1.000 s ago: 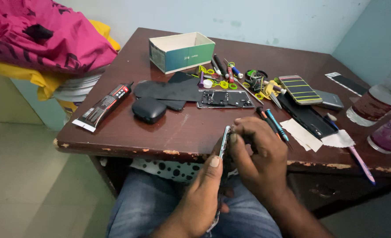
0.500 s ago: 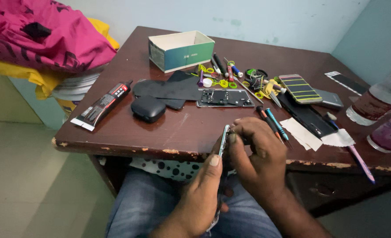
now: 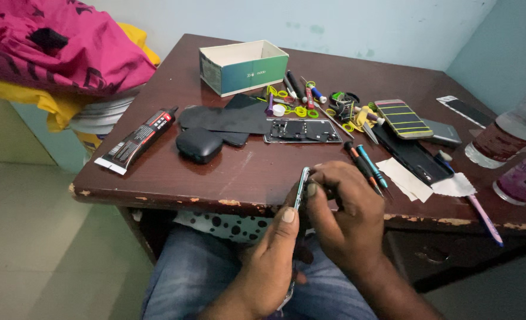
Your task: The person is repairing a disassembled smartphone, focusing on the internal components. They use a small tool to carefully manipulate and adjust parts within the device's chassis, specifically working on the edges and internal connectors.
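Observation:
My left hand (image 3: 269, 261) holds a thin phone (image 3: 301, 187) on edge over my lap, at the near edge of the brown wooden table (image 3: 174, 184). Its thumb rests along the phone's side. My right hand (image 3: 346, 213) is curled against the phone's upper edge, fingertips pinched on it; whether a tool is in the fingers I cannot tell. An opened phone frame (image 3: 301, 130) lies flat on the table beyond my hands. Two screwdrivers (image 3: 366, 167) lie just right of my right hand.
A black glue tube (image 3: 137, 140), a dark oval case (image 3: 199, 144), black sheets (image 3: 224, 118), an open cardboard box (image 3: 244, 66), small tools and yellow rings (image 3: 310, 101), other phones (image 3: 402, 118), paper wipes (image 3: 405, 178), two bottles (image 3: 512, 133) and a pink cloth heap (image 3: 49, 47) surround my hands.

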